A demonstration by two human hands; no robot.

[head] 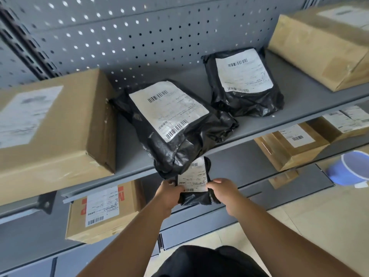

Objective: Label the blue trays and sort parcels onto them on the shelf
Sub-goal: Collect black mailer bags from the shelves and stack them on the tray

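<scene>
Person's got a small black parcel (194, 197) in both hands: left hand (169, 194) pinching its left edge, right hand (223, 193) curled round the right side. It's held in the air just under the front lip of the grey shelf (299, 90). A bigger black parcel (179, 136) overhangs that lip right above it, touching a cardboard box (60, 136) on its left. Blue tub (353, 170) down on the right.
</scene>
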